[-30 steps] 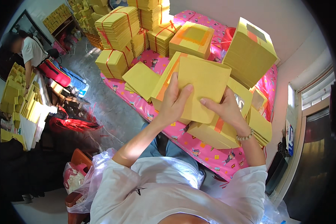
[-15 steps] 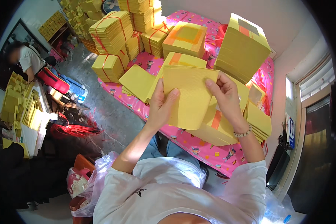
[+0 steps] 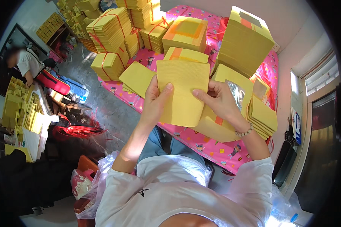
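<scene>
Over there, mid-frame, the left hand [image 3: 155, 99] and right hand [image 3: 219, 99] pinch the yellow paper [image 3: 183, 102] at both sides; should either grip slacken, I'd fear it sliding down onto the pink cover [image 3: 216, 153].

free: pink cover [image 3: 212, 152], body side of hands [image 3: 152, 100] | blocked ahead: orange-banded stack [image 3: 187, 55] | blocked right-ahead: tall stack [image 3: 243, 49]

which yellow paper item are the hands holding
The flat yellow item at centre, between left hand and right hand: the only one gripped from both sides.
</scene>
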Demonstrator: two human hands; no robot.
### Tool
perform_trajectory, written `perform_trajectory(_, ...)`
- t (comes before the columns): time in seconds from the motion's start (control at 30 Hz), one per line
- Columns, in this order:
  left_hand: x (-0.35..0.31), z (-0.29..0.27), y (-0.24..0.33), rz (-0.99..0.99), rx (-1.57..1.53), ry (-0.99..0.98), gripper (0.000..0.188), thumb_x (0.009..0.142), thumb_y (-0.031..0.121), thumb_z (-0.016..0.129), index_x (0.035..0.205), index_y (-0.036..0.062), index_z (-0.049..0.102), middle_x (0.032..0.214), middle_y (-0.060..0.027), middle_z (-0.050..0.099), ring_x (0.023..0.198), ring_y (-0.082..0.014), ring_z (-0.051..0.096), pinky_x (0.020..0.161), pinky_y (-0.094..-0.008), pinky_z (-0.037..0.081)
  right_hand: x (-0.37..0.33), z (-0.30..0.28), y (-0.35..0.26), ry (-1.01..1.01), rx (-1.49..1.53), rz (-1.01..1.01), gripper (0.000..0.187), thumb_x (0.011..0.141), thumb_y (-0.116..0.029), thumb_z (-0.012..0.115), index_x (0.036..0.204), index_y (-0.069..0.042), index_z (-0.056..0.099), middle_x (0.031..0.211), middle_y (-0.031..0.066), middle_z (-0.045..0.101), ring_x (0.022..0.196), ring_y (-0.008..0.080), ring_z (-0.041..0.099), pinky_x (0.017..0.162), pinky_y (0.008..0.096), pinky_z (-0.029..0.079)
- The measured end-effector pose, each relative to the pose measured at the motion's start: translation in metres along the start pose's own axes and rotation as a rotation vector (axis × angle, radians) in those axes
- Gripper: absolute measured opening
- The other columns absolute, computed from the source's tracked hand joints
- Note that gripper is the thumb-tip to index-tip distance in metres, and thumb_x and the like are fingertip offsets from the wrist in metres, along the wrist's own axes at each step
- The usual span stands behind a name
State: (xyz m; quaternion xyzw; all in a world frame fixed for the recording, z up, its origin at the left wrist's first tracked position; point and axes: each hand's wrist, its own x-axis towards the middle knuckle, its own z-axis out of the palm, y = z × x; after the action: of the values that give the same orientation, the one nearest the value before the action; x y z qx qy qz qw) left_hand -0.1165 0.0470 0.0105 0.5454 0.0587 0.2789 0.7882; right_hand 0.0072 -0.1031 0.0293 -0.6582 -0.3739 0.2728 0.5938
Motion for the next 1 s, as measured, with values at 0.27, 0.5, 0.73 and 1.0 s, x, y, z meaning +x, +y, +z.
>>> perform_trajectory(0.27,0.001,-0.009,0.004,-0.037,0.044,-0.021,0.038,0.096,0.012,0.052,0.132,0.0042,0.044,0.124,-0.0057,0.057,0.113,-0.0125,0.054,0.095,-0.0282,0.041,-0.004,-0.002,-0.012,-0.121,-0.182,0.196,0.032,0.087,-0.026,0.068,0.101,0.003,0.067,0.082,0.0032,0.068,0.070,0.0050,0.059,0.061,0.0214,0.048)
perform_trajectory(0.5,0.002,-0.012,0.001,0.023,0.060,0.023,0.032,0.096,0.012,0.051,0.127,0.0040,0.046,0.119,-0.0053,0.059,0.108,-0.0111,0.055,0.091,-0.0272,0.044,-0.003,-0.001,0.005,-0.144,-0.213,0.160,0.033,0.085,-0.028,0.069,0.090,0.005,0.069,0.071,0.0054,0.067,0.062,0.0066,0.058,0.055,0.0249,0.046)
perform_trajectory(0.73,0.003,-0.008,0.009,0.081,0.065,0.113,0.027,0.097,0.011,0.050,0.122,0.0040,0.047,0.115,-0.0060,0.060,0.102,-0.0110,0.057,0.087,-0.0259,0.046,-0.004,0.000,0.011,-0.210,-0.171,0.091,0.030,0.084,-0.026,0.070,0.083,0.004,0.068,0.065,0.0036,0.063,0.058,0.0061,0.054,0.053,0.0250,0.044)
perform_trajectory(1.0,0.004,-0.012,0.012,0.182,0.041,0.223,0.029,0.097,0.012,0.050,0.125,0.0043,0.045,0.117,-0.0068,0.059,0.104,-0.0116,0.057,0.087,-0.0266,0.046,-0.004,0.003,0.009,-0.187,-0.234,0.038,0.028,0.083,-0.024,0.071,0.079,0.004,0.065,0.059,0.0010,0.055,0.054,0.0049,0.045,0.049,0.0255,0.038)
